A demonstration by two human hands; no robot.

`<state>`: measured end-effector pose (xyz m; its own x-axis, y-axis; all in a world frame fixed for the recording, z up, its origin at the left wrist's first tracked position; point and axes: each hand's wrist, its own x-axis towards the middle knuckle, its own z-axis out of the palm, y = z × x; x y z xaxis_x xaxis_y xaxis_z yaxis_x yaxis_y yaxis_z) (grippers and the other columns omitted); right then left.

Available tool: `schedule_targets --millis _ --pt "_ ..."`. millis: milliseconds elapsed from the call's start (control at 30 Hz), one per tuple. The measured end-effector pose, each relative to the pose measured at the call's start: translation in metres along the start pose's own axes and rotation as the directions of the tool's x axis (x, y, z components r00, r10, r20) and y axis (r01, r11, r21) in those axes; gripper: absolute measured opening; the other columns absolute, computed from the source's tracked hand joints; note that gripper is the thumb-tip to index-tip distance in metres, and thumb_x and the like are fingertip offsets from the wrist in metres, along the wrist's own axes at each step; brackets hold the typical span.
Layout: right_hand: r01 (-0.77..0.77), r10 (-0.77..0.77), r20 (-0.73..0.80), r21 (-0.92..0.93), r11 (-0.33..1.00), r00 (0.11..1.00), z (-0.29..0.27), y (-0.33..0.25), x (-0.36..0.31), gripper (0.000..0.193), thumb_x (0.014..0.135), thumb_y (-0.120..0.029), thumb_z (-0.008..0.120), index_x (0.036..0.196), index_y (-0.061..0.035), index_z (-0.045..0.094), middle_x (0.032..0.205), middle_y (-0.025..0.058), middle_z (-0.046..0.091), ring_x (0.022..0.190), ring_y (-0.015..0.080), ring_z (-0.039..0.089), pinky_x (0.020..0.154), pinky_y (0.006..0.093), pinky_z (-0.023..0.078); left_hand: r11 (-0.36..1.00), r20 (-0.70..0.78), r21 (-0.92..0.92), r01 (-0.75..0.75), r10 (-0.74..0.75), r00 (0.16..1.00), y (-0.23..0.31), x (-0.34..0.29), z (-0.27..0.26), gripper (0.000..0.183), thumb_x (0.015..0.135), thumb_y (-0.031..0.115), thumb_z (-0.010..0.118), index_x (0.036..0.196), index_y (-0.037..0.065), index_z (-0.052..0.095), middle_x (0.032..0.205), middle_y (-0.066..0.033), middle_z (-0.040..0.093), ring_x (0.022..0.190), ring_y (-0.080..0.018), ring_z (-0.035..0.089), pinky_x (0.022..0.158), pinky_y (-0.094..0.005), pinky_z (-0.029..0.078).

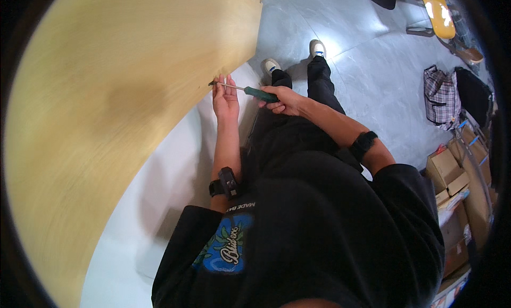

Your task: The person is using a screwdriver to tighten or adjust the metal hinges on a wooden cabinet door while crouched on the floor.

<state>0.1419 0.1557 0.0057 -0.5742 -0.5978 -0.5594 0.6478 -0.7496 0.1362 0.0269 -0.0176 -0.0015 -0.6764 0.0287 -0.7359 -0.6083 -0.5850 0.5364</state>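
Currently, right hand [286,100] fingers wrap a green-handled screwdriver [261,94], its shaft reaching the left hand [227,101] by the wooden panel [133,58]; left pinch: cannot tell. Advisable: shaft aligned, pressure steady, fingertips clear. Count: one screwdriver, one panel, two shoes [318,48].

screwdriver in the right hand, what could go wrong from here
The screwdriver could slip and jab the left hand, since its shaft runs right by that hand's fingers.

The small dark piece near the tip might drop; how firmly it is held is too small to tell.

A skidding tip may also scratch the wood-coloured panel close by.
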Motion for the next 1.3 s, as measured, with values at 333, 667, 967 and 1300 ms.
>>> schedule_targets --millis 333,667,967,1300 --pt "0.017 -0.019 0.029 0.077 0.997 0.999 -0.004 0.014 -0.019 0.028 0.087 -0.028 0.05 0.097 -0.0026 0.055 0.077 0.0083 0.06 0.039 0.0065 0.031 0.035 0.0186 0.026 0.965 0.064 -0.22 0.14 -0.129 0.99 -0.003 -0.008 0.0 0.022 0.092 0.013 0.041 0.108 0.004 0.053 0.113 -0.0067 0.056 0.107 -0.0201 0.052 0.089 -0.0356 0.046" --pt "0.194 -0.199 -0.065 -0.075 0.978 0.978 -0.031 0.024 0.001 0.025 0.086 -0.029 0.05 0.094 -0.0059 0.056 0.091 0.0132 0.061 0.044 0.0056 0.032 0.039 0.0209 0.028 0.904 0.101 -0.36 0.229 -0.206 0.973 -0.027 0.004 -0.015 0.021 0.09 0.014 0.042 0.098 0.004 0.058 0.101 -0.0052 0.062 0.102 -0.0218 0.054 0.085 -0.0394 0.043" --pt "0.306 -0.399 -0.228 -0.353 0.884 0.888 -0.034 0.038 0.038 0.028 0.087 -0.031 0.045 0.094 -0.0064 0.056 0.086 0.0161 0.062 0.038 0.0063 0.028 0.036 0.0207 0.025 0.921 0.049 -0.353 0.166 -0.159 0.986 -0.024 0.037 -0.036 0.024 0.091 0.018 0.039 0.093 0.004 0.058 0.093 -0.0046 0.064 0.093 -0.0215 0.059 0.078 -0.0363 0.046" --pt "0.16 -0.163 -0.039 -0.081 0.984 0.986 -0.032 0.035 0.055 0.027 0.082 -0.02 0.057 0.105 -0.0066 0.059 0.085 0.0026 0.059 0.045 0.0045 0.026 0.039 0.0193 0.022 0.951 -0.021 -0.283 0.122 -0.134 0.991 -0.004 0.059 -0.054 0.025 0.091 0.017 0.038 0.092 0.003 0.059 0.089 -0.006 0.066 0.087 -0.0209 0.061 0.074 -0.0353 0.048"
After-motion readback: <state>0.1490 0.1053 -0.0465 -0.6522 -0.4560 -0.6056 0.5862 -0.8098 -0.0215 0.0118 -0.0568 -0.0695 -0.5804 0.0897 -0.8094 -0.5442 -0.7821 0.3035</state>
